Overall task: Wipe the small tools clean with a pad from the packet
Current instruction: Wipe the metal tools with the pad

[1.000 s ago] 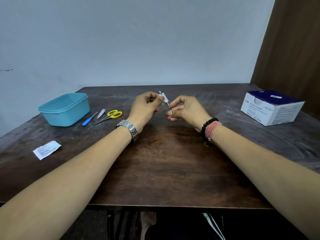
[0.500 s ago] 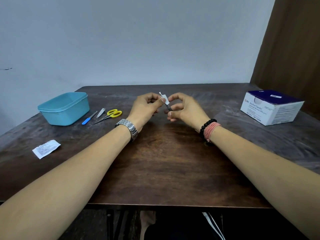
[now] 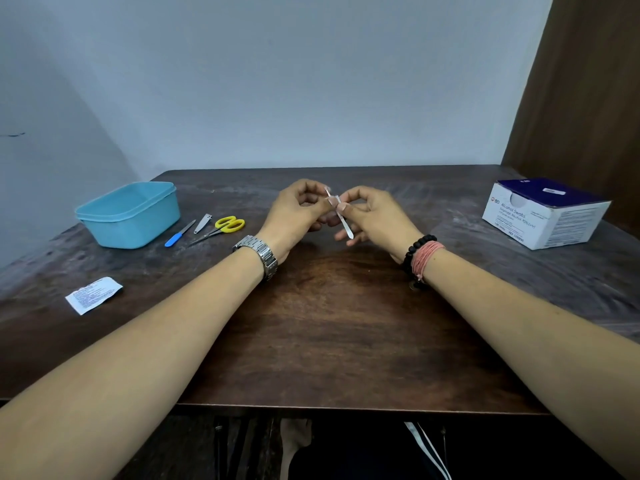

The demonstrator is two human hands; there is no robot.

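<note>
**Both hands work a slim metal tool above the bench**

Nearest me, an opened white packet [image 3: 93, 294] lies on the bench [image 3: 329, 323] at left. Mid-bench, my right hand [image 3: 375, 216] pinches a slim metal tool [image 3: 343, 221]; my left hand [image 3: 294, 213] grips a white pad [image 3: 329, 192] around its upper end. Farther left lie scissors [image 3: 221, 228], a blue-handled tool [image 3: 178, 234], nail clippers [image 3: 202, 223] and a blue tub [image 3: 130, 213].

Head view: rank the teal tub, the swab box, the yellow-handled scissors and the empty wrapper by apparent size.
1. Swab box and teal tub: too alike to rank.
2. Yellow-handled scissors and empty wrapper: similar span; the wrapper lies nearer the camera, so unsure.
</note>
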